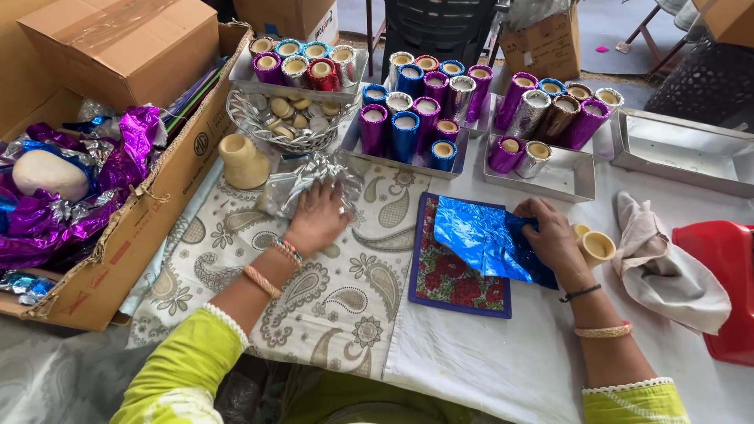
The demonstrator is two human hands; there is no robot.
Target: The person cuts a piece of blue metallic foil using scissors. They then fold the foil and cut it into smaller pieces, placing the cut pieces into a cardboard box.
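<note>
My left hand lies flat, fingers spread, on a crumpled silver foil sheet on the paisley cloth. My right hand presses on the right edge of a blue foil sheet, which lies on a floral mat. Just right of that hand lies a small tan clay cup. A bare tan clay pot stands left of the silver foil.
Metal trays at the back hold several foil-wrapped cups in purple, blue, silver and red. A wire basket holds small discs. A cardboard box of loose foil stands left. A white cloth and red container lie right.
</note>
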